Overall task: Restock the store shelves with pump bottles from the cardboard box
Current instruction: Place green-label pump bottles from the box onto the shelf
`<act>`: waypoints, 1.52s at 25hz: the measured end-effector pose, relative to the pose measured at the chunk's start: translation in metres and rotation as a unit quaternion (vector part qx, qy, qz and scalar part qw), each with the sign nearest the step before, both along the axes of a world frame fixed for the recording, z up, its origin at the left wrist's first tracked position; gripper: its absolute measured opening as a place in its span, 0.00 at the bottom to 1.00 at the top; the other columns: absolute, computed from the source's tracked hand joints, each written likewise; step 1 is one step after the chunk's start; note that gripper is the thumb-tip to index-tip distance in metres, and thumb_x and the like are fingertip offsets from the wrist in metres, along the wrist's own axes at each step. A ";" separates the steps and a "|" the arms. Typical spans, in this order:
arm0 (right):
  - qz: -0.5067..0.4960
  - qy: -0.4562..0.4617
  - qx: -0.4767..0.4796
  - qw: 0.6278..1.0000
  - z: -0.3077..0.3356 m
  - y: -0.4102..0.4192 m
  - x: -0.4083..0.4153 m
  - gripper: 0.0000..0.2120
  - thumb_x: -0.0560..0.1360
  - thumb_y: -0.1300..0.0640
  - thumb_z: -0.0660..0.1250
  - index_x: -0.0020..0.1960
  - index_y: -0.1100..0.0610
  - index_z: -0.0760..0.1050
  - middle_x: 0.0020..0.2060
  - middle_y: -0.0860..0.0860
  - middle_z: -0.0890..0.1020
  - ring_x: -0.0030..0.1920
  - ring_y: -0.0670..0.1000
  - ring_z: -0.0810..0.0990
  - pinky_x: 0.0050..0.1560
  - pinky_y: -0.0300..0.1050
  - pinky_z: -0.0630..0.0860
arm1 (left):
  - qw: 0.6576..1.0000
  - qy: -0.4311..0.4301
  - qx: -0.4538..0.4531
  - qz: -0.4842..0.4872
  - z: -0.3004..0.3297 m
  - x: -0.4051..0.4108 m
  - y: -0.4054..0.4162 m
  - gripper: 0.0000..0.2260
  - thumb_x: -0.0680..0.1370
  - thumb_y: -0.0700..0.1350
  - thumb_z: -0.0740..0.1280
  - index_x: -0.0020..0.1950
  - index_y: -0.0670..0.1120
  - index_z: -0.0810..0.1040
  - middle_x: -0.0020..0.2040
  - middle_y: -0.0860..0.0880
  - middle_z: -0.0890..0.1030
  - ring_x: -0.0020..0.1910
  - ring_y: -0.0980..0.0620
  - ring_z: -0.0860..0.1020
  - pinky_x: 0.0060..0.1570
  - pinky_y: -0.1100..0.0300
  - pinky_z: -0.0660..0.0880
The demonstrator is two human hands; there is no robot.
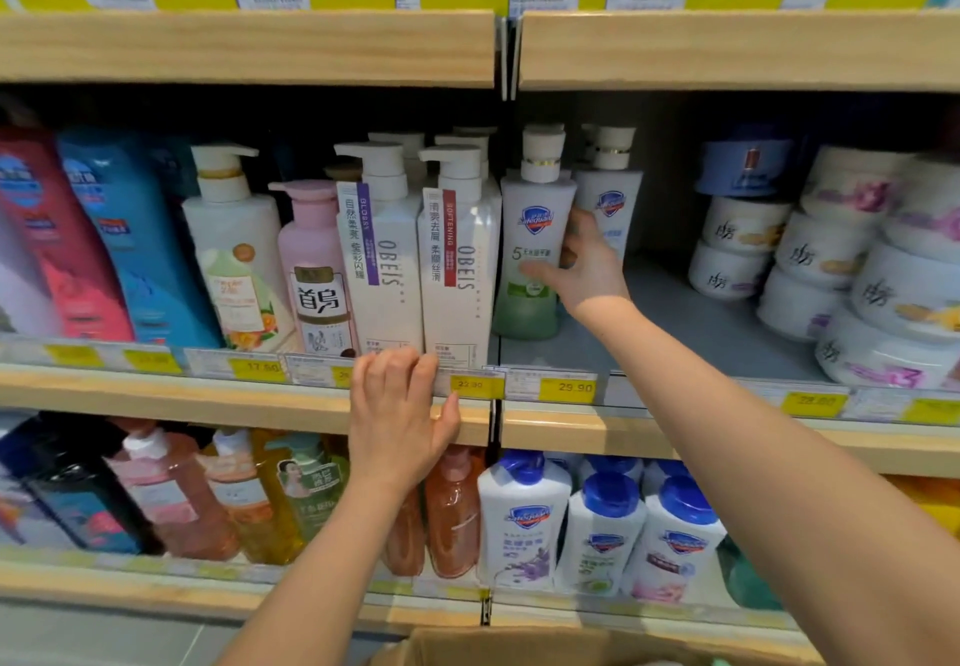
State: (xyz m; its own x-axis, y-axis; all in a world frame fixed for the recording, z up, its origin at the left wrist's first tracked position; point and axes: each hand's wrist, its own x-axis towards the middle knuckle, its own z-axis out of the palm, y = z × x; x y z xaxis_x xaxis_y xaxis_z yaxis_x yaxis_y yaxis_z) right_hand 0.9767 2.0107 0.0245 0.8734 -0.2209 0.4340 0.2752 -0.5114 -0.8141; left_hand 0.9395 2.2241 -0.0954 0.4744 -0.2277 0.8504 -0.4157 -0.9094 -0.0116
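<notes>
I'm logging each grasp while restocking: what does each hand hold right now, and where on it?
The right hand grips the green-bottomed pump bottle around its lower body. The left hand holds nothing; it rests on the shelf edge.

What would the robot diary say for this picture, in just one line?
right hand: grips green-white pump bottle on middle shelf | left hand: rests on shelf edge | cardboard box: below
</notes>
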 end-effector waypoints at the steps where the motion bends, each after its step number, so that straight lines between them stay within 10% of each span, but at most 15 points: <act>1: 0.001 -0.003 0.002 1.000 0.000 0.000 0.002 0.31 0.68 0.60 0.74 0.67 0.57 0.65 0.59 0.55 0.79 0.56 0.53 0.78 0.54 0.45 0.75 | 1.000 0.002 0.000 0.002 0.000 0.000 0.000 0.17 0.73 0.53 0.57 0.55 0.43 0.68 0.53 0.44 0.66 0.54 0.43 0.66 0.63 0.46 0.57; 15: 0.002 0.011 0.019 1.000 -0.005 0.000 0.003 0.29 0.69 0.59 0.73 0.66 0.53 0.66 0.59 0.53 0.79 0.58 0.54 0.78 0.60 0.57 0.75 | 1.000 0.008 -0.002 0.010 0.000 -0.003 -0.002 0.16 0.73 0.52 0.57 0.55 0.43 0.68 0.53 0.44 0.66 0.54 0.43 0.66 0.63 0.46 0.58; 38: 0.019 0.059 -0.027 0.998 0.005 -0.015 -0.059 0.33 0.75 0.50 0.66 0.75 0.54 0.55 0.71 0.53 0.66 0.69 0.52 0.68 0.65 0.43 0.66 | 0.999 0.030 0.005 -0.008 0.000 -0.005 0.001 0.17 0.74 0.51 0.58 0.56 0.40 0.69 0.53 0.42 0.67 0.54 0.40 0.66 0.63 0.44 0.59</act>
